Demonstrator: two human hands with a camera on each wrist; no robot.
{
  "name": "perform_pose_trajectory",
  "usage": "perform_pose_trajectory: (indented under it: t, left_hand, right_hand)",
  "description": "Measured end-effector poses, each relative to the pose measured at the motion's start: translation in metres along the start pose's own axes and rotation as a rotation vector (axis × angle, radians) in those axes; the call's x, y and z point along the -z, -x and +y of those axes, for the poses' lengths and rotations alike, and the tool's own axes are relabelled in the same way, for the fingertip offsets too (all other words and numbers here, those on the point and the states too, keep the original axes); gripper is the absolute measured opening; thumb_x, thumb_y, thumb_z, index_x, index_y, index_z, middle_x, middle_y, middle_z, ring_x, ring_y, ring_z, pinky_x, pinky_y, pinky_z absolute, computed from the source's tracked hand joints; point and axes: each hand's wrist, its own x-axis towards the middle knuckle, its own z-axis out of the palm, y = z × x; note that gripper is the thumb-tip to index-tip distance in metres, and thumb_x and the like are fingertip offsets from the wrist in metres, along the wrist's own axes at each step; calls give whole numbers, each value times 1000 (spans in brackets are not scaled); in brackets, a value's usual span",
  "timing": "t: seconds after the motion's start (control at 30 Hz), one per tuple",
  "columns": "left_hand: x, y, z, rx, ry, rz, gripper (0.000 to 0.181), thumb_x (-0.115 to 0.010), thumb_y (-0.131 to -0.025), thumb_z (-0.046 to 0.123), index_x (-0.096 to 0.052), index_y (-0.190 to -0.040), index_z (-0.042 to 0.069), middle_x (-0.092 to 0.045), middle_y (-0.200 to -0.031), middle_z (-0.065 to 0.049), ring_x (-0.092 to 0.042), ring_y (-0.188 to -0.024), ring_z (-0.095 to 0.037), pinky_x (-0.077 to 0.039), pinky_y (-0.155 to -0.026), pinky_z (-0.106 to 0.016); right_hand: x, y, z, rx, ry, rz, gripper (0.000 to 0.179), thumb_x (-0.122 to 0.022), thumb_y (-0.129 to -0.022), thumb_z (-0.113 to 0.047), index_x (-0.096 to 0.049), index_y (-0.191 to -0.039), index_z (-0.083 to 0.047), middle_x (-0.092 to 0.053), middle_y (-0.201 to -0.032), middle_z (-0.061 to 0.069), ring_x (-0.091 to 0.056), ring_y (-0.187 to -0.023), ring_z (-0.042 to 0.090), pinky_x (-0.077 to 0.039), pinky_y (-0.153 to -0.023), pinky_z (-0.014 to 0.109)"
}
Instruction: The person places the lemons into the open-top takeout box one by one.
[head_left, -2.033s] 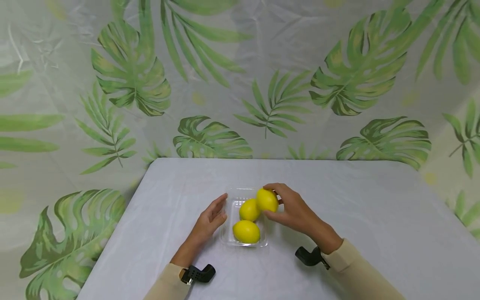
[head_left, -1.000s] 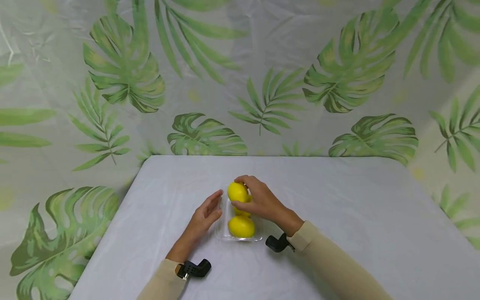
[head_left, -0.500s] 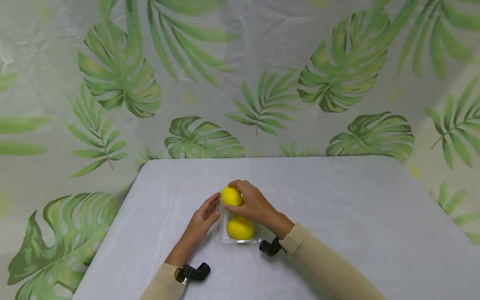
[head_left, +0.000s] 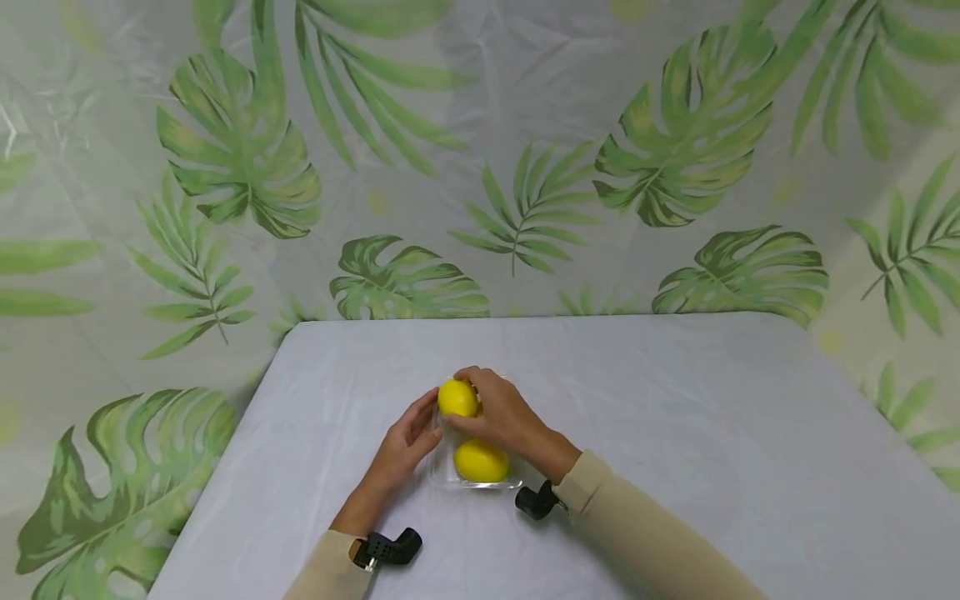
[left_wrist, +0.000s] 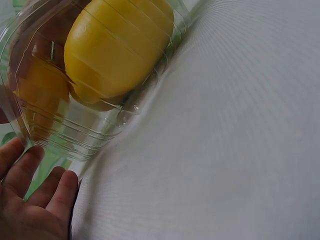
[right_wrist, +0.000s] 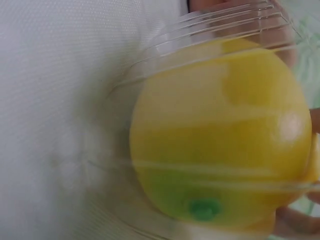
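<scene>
A clear plastic container [head_left: 487,486] stands near the middle of the table. My right hand [head_left: 510,417] holds a yellow lemon [head_left: 457,398] between thumb and fingers at the container's far left part. Another lemon [head_left: 481,461] lies in the near part, and the hand hides whatever is beneath it. My left hand [head_left: 401,446] is at the container's left side, fingers extended and fingertips at the wall. Seen through that wall in the left wrist view are a large lemon [left_wrist: 120,50] and a darker yellow one [left_wrist: 42,95]. A lemon with a green tip [right_wrist: 215,135] fills the right wrist view.
White cloth [head_left: 675,417] covers the table. Behind it hangs a leaf-patterned sheet [head_left: 540,108]. A black wrist camera [head_left: 393,546] sits on the left wrist and another black camera [head_left: 536,500] on the right.
My right hand has carried the lemon leftward over the container, then slightly lower, covering the lemon at the back. The left hand has stayed at the container's left side.
</scene>
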Motion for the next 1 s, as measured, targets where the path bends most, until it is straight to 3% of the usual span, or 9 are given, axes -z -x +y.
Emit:
perform_pose_trajectory:
  t: [0.37, 0.63, 0.87, 1.0]
  left_hand:
    - [-2, -3, -3, -12, 0, 0, 57, -53, -98, 7, -32, -151, 14, -29, -156, -7, -28, -143, -26, -32, -111, -34]
    - [-3, -2, -2, 0, -12, 6, 54, -50, -100, 6, -32, -150, 14, -31, -156, -6, -30, -142, -26, -34, -110, -30]
    - [-1, -2, -4, 15, -7, 4, 56, -48, -99, 3, -29, -151, 9, -28, -156, -9, -28, -142, -28, -30, -112, -39]
    - [1, -2, 0, 14, -10, -1, 55, -48, -99, 3, -30, -151, 10, -29, -156, -8, -28, -142, -27, -31, -111, -37]
  right_hand:
    - [1, -1, -2, -132, 146, 19, 63, -71, -79, -57, -56, -120, -11, -66, -98, 2, -58, -84, 15, -49, -74, 31]
    - [-2, -4, 1, -182, 158, 22, 64, -68, -78, -64, -56, -117, -13, -65, -94, 0, -57, -77, 13, -48, -67, 26]
    - [-5, -6, 1, -206, 163, 17, 69, -64, -78, -68, -56, -118, -12, -64, -91, -1, -55, -72, 12, -46, -62, 24]
    - [-5, -8, 0, -203, 153, 10, 72, -63, -78, -69, -56, -121, -12, -64, -91, -1, -54, -72, 13, -46, -62, 25]
